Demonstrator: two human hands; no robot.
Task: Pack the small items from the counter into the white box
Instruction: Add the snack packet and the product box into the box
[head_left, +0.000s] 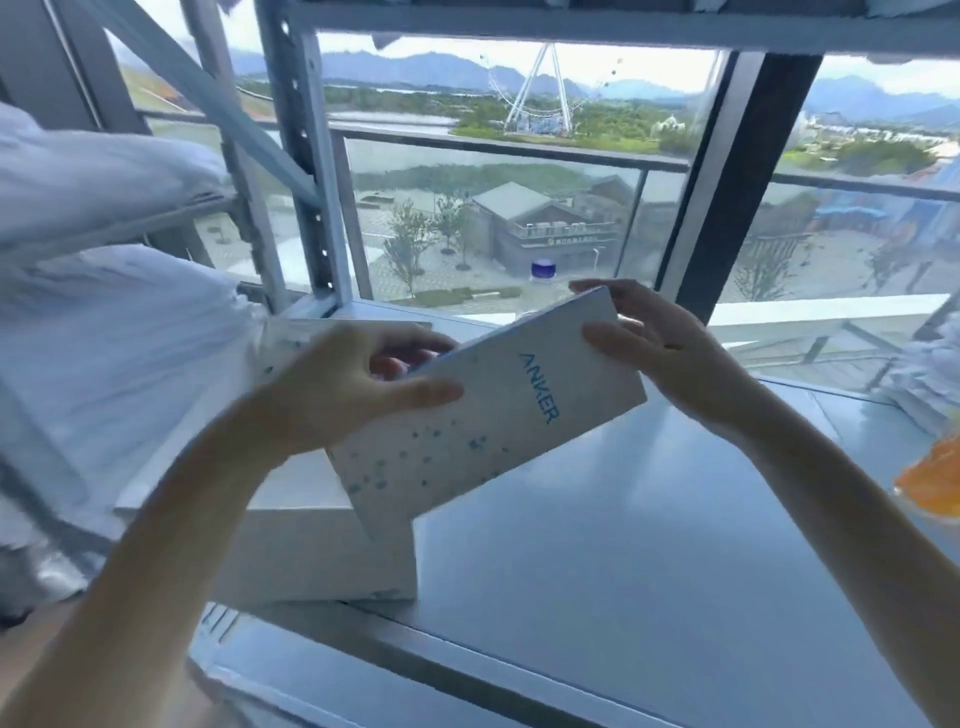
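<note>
A white box lid (488, 410) printed with blue "ANKER" letters and blue specks is tilted above the counter. My left hand (353, 384) grips its near-left edge, thumb on top. My right hand (654, 343) holds its far right corner with fingers spread along the edge. Under the lid stands the white box base (311, 556) on the grey counter (649, 519), its inside hidden by the lid and my left hand. A small blue and white jar (543, 270) sits on the far window ledge.
White plastic-wrapped bundles (104, 332) fill metal rack shelves on the left. An orange item (935, 483) and a white stack (930, 384) lie at the counter's right edge. A glass window (519, 208) and a dark post (727, 182) close off the far side.
</note>
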